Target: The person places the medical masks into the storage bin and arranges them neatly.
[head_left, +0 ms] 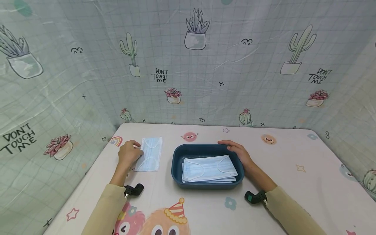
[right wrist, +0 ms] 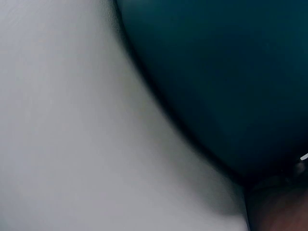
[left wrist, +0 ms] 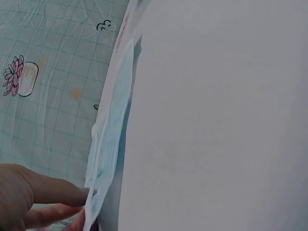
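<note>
Cactus-print sheeting walls in a cartoon-patterned surface [head_left: 293, 156] where a dark blue tray [head_left: 177, 163] holds a stack of masks [head_left: 209, 168]. One single mask [head_left: 150, 153] already lies flat on the surface, well left of the tray, with the left hand [head_left: 128, 154] at its left edge, fingers [left wrist: 53, 190] curled and touching that edge. The right hand [head_left: 239, 152] rests on the tray's far right rim, fingers relaxed along it. Judging by the stack, most masks remain to be laid out.
</note>
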`<state>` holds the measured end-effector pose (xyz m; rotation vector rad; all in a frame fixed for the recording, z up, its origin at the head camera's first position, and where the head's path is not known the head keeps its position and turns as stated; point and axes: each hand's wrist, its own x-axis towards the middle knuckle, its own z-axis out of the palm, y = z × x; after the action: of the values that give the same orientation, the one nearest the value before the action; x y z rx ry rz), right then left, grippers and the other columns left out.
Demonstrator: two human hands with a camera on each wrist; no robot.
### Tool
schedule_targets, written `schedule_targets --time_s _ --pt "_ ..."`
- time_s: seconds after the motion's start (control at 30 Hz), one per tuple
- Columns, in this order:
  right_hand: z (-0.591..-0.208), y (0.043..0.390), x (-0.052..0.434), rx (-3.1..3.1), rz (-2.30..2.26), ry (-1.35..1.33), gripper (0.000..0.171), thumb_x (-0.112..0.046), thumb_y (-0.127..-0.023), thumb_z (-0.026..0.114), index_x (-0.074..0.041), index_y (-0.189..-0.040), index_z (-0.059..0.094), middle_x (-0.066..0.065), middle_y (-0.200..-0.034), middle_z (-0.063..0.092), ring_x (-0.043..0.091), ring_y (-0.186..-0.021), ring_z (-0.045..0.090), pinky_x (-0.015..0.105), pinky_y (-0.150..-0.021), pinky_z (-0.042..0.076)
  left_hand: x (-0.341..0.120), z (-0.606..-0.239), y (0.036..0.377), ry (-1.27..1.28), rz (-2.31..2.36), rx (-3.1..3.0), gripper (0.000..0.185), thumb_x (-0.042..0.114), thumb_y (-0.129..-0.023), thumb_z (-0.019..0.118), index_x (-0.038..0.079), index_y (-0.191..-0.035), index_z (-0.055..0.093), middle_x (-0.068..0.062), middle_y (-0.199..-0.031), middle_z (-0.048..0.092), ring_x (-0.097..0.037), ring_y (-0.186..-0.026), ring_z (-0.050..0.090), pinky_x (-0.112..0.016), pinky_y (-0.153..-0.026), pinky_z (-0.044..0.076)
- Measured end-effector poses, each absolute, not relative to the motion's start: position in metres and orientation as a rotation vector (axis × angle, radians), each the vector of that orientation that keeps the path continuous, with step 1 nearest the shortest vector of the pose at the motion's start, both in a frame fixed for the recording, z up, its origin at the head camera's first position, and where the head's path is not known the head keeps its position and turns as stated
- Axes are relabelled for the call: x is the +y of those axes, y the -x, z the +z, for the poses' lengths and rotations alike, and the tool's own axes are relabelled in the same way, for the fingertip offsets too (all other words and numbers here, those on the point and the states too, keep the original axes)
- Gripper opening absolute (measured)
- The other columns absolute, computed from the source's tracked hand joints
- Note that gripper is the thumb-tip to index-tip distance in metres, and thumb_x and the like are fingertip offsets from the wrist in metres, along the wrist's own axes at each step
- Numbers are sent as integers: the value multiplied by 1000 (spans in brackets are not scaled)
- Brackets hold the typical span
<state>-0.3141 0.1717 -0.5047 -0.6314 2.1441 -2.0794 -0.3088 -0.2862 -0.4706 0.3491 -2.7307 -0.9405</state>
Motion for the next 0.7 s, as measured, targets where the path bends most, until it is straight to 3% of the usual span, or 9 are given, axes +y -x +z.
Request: schedule_targets --time_s 0.27,0.5,0.7 --pt "-505 314 172 2162 -2070 624 44 -9 -104 41 4 -144 55 -7 -144 64 -2 -133 53 12 -106 43 -288 -470 306 -386 -973 -2760 30 13 -85 68 -1 -112 70 -30 -119 68 -40 -98 61 -46 -77 48" --pt "-505 314 172 2152 -2074 625 45 -8 -104 41 4 -144 55 -11 -141 64 -3 -132 53 12 -106 43 -290 -463 310 -410 -1249 -2719 33 12 -90 65 0 -120 68 -16 -90 71 -18 -67 64 -24 -58 53" --pt "-504 314 172 2147 -2082 626 45 -7 -104 40 5 -144 54 -15 -137 65 -3 -132 54 12 -106 44 -286 -456 309 -373 -1427 -2707 34 11 -93 64 1 -126 66 -18 -109 69 -19 -82 66 -25 -71 59"
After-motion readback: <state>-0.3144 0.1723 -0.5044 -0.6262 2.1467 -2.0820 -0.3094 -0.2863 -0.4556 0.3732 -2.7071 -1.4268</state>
